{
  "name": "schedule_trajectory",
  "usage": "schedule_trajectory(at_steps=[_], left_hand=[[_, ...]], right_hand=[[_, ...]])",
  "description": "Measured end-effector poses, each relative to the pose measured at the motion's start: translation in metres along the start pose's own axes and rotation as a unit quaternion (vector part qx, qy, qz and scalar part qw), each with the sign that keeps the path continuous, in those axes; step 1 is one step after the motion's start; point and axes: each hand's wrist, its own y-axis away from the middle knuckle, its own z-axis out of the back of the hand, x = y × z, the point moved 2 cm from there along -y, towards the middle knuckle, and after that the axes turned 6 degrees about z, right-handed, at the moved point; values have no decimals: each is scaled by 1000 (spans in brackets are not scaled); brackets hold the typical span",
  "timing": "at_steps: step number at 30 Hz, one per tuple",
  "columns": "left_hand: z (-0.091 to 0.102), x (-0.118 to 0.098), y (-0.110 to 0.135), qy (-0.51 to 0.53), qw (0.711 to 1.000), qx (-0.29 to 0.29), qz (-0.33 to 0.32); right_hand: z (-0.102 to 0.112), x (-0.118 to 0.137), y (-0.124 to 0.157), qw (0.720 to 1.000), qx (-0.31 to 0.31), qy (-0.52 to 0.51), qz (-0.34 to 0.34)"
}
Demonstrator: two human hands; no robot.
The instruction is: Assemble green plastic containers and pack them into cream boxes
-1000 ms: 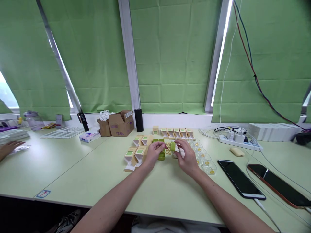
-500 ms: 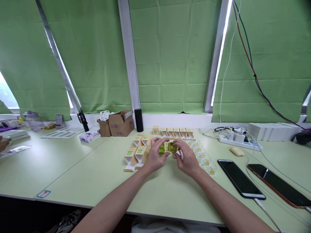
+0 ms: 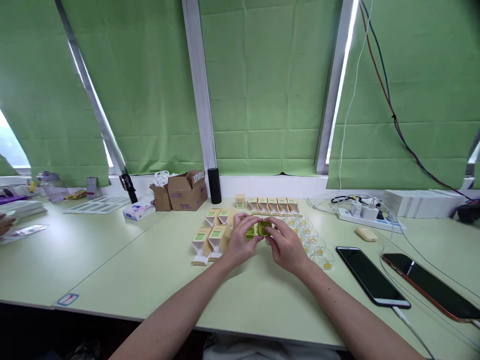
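Between my two hands, above the table, is a small green hinged case [image 3: 264,228], its two halves spread apart. My left hand [image 3: 241,239] pinches its left half between thumb and fingers. My right hand [image 3: 287,243] grips the right half, with fingertips over its hollow. Just left of my left hand stand several small open cardboard boxes [image 3: 202,242] with green squares on them. To the right of my right hand sit rows of clear plastic cases [image 3: 319,251] with yellow centres, partly hidden by that hand.
Behind my hands is a row of small open boxes [image 3: 272,205]. Brown cartons [image 3: 186,191] and a black cylinder [image 3: 214,185] stand by the wall. At right lie two phones [image 3: 372,276], a power strip [image 3: 369,218] and cables. Another person's hand [image 3: 5,223] shows at far left.
My right hand has shifted slightly left, and its fingers now reach over the right half of the green case. My left hand stays nearly still.
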Motion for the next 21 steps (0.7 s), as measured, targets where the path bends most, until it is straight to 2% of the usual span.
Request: schedule_trajectory(at_steps=[12, 21], left_hand=[[-1, 2, 1, -6, 1000, -15, -5], [0, 2, 1, -13, 1000, -14, -10]], right_hand=[[-4, 3, -3, 1000, 16, 13, -2], [-1, 1, -2, 1000, -18, -3, -1]])
